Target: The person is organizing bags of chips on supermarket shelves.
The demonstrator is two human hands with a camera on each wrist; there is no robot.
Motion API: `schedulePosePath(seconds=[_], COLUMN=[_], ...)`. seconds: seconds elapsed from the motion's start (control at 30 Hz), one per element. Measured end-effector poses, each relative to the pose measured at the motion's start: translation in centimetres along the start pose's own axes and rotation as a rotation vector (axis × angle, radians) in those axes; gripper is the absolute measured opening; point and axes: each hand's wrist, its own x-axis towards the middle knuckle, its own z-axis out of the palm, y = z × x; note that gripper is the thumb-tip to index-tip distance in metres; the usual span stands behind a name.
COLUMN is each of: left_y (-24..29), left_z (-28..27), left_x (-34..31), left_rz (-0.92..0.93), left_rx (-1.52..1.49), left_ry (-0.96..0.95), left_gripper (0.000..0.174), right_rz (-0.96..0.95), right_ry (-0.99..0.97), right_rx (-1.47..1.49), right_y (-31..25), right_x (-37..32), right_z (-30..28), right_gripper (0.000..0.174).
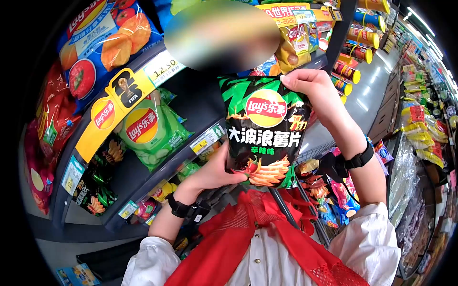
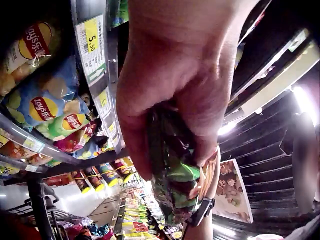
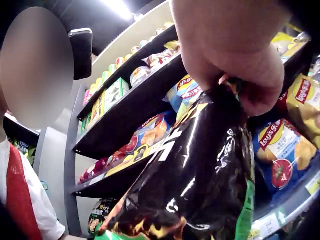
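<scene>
A black and green bag of Lay's potato chips [image 1: 265, 133] is held upright in front of the chest, its printed front facing the head camera. My right hand [image 1: 312, 93] pinches its top right corner between thumb and fingers. Low on the opposite side, my left hand [image 1: 210, 169] grips the bag's edge, thumb on the front and fingers behind. In the left wrist view the left hand [image 2: 175, 80] clasps the bag's lower corner [image 2: 177, 175]. The right wrist view shows the right hand [image 3: 240, 65] at the top of the bag [image 3: 190, 165].
To the left, a shelf edge [image 1: 90, 138] carries price tags, with green Lay's bags [image 1: 148, 126] and more black bags [image 1: 98, 190] below. A cart with snack packs [image 1: 329, 205] stands beneath the right arm. Canisters [image 1: 360, 35] line the shelf end beside the aisle.
</scene>
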Motion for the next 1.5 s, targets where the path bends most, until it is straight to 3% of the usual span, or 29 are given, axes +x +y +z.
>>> schedulePosePath(seconds=[0.07,0.2,0.3,0.33,0.4,0.5,0.57,0.67,0.73,0.83,1.0,1.07,1.1,1.13,1.2,1.23,1.27,1.33,1.37,1.5], left_y=[-1.2,-1.9,-2.2,-2.3,-2.5,-1.8,-1.6,-1.5,-0.5,-0.4,0.3,0.0,-0.3,-0.6,-1.1,-1.4,-1.6,-2.0,-2.2,-2.7], left_z=[0.0,0.0,-0.4,-0.4,-0.5,-0.2,-0.4,-1.0,-1.4,-2.1,-3.3,-3.6,-3.7,-3.7,-3.8,-3.8,-3.6,-3.3,-3.0,-2.1], left_x=[0.1,-0.8,-1.8,-2.1,-2.5,-2.1,-2.1,-2.2,-3.1,-5.0,-9.9,-12.1,-13.3,-14.5,-16.9,-18.1,-19.1,-20.8,-21.5,-22.8], left_rz=[0.088,0.094,0.071,0.064,0.04,0.068,0.058,0.074,0.066,0.198,0.26,0.184,0.172,0.16,0.143,0.142,0.141,0.133,0.126,0.121], left_rx=[0.071,-0.047,-0.035,-0.035,-0.104,-0.163,-0.156,-0.275,-0.278,0.008,-0.016,-0.033,-0.031,-0.03,-0.019,-0.019,-0.019,-0.033,-0.052,-0.085], left_ry=[0.055,0.101,0.231,0.312,0.444,0.565,0.558,0.569,0.558,0.679,0.561,0.65,0.681,0.717,0.775,0.796,0.821,0.861,0.884,0.98], left_gripper=[0.085,0.077,0.073,0.072,0.062,0.053,0.05,0.048,0.052,0.062,0.061,0.062,0.062,0.061,0.06,0.059,0.058,0.057,0.056,0.054], right_rz=[0.037,-0.015,-0.308,-0.176,-0.129,0.019,-0.124,0.035,0.039,-0.028,-0.061,-0.008,-0.085,-0.091,-0.169,-0.345,-0.511,-0.813,-0.88,-0.773], right_ry=[0.024,-0.046,0.052,0.146,0.109,-0.146,-0.275,-0.315,-0.257,-0.149,-0.075,-0.055,-0.031,-0.027,-0.264,-0.304,-0.36,-0.244,-0.164,-0.095], right_rx=[0.033,-0.162,0.004,0.065,0.119,0.008,0.022,0.083,0.018,-0.094,-0.157,-0.337,-0.326,-0.319,-0.481,-0.379,-0.415,-0.86,-0.934,-0.972], right_y=[-0.9,0.0,2.4,1.8,4.4,7.0,8.7,8.4,8.4,7.6,9.5,7.8,8.7,9.2,9.5,7.2,7.0,4.0,3.8,6.7], right_x=[-0.1,0.4,0.4,-0.9,-1.7,-3.3,-2.1,0.2,1.7,4.6,13.6,15.0,17.2,19.7,23.4,21.2,22.4,21.9,22.0,22.9], right_z=[0.1,-0.2,0.0,1.0,2.0,5.0,6.5,7.4,8.3,9.8,13.1,14.0,15.0,15.4,16.3,15.0,14.2,13.1,12.6,14.8], right_gripper=[0.01,0.017,0.022,0.032,0.047,0.069,0.069,0.06,0.059,0.074,0.089,0.049,0.045,0.045,0.044,0.042,0.054,0.049,0.049,0.049])
